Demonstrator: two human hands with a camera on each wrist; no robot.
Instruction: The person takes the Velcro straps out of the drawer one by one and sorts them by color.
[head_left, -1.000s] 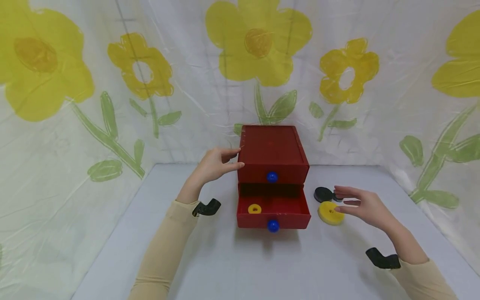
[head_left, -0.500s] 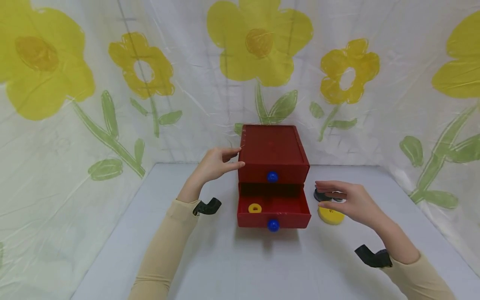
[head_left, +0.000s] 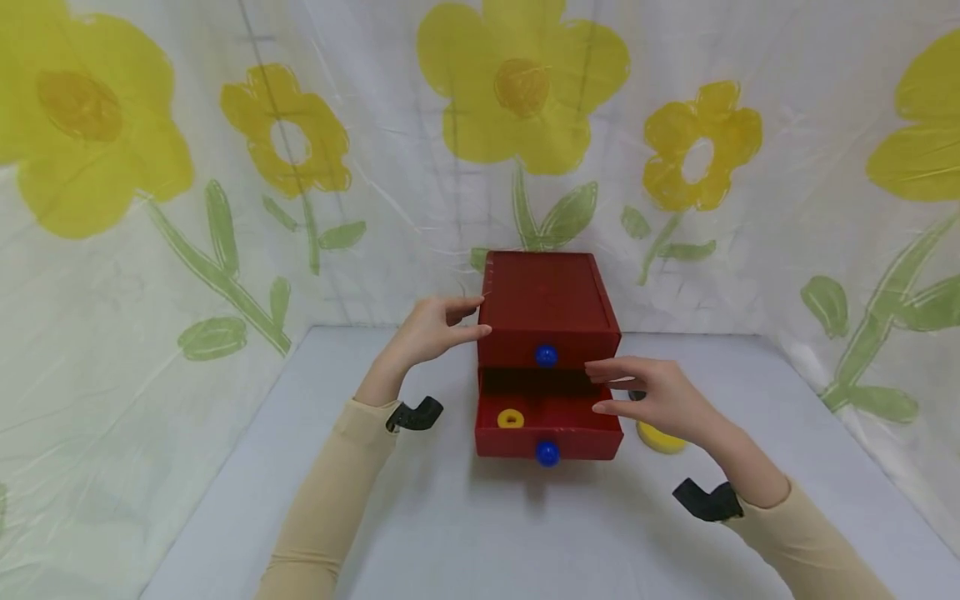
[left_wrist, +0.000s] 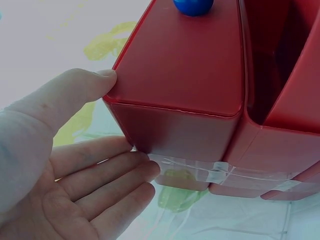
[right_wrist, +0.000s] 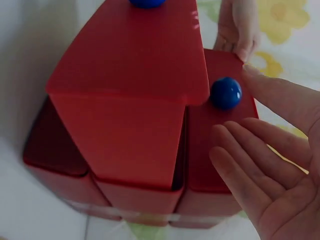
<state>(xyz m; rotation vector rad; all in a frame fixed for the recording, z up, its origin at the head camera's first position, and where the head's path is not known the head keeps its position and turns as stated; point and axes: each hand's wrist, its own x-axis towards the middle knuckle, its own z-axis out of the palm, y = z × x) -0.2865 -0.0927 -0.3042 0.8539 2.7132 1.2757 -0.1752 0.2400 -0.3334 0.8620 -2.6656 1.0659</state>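
Note:
A red drawer box (head_left: pixel 540 292) stands on the table, its upper drawer closed and the one below pulled out. Blue knobs (head_left: pixel 547 356) sit on both drawer fronts. In the open drawer (head_left: pixel 551 444) lies a small yellow ring (head_left: pixel 511 419). My left hand (head_left: pixel 435 329) rests at the box's upper left side; the left wrist view has the thumb on its edge and the other fingers extended beside it. My right hand (head_left: pixel 660 394) hovers by the open drawer's right side, fingers loosely extended and holding nothing, as the right wrist view (right_wrist: pixel 270 165) also has it.
To the right of the box, a yellow disc (head_left: pixel 660 439) and a black round piece (head_left: pixel 637 395) lie on the table (head_left: pixel 450 525), partly hidden by my right hand. A white sheet with painted yellow flowers (head_left: pixel 522 83) hangs behind and at the sides.
My right hand has moved left, from over the yellow and black discs to the open drawer's right side. The left hand stays at the box, and the drawer has not moved.

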